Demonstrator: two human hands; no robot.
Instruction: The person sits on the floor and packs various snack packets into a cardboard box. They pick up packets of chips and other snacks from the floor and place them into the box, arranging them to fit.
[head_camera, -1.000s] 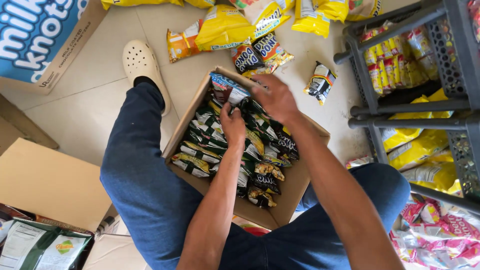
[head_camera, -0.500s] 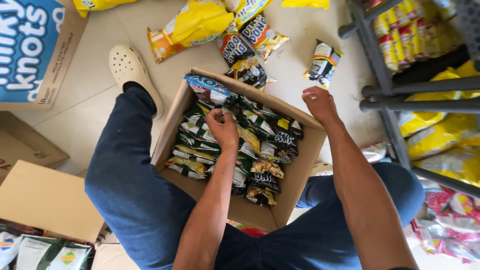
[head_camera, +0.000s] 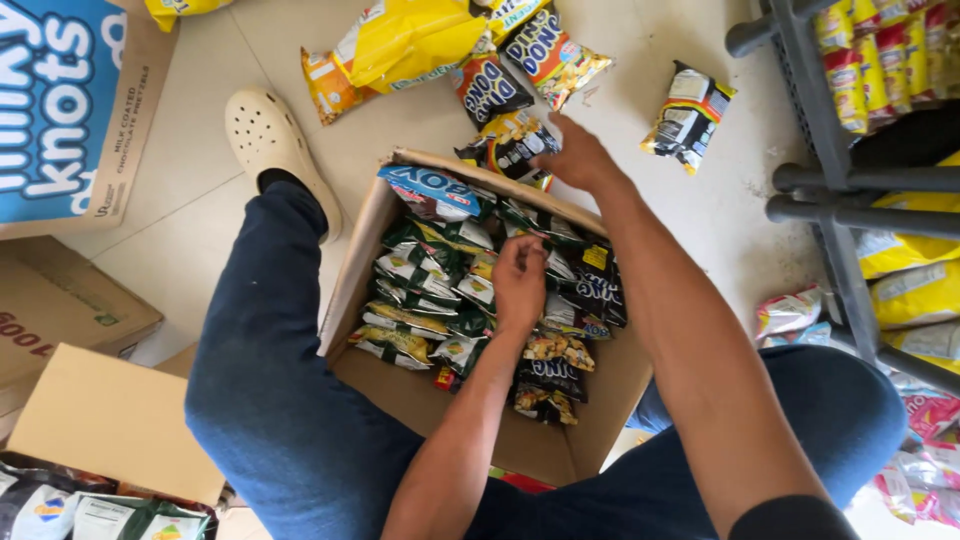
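Below, both hands: left among glossy crinkled packets, right on another.

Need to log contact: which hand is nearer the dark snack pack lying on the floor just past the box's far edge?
Right. The right hand reaches over the box's far edge and touches the dark snack pack. The left hand is inside the cardboard box, on the packed bags.

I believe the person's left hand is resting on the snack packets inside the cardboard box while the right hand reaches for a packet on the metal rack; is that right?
Not quite. The head view shows the right hand reaching for a dark snack packet on the floor beyond the cardboard box, not on the rack. The left hand does rest on the packets inside.
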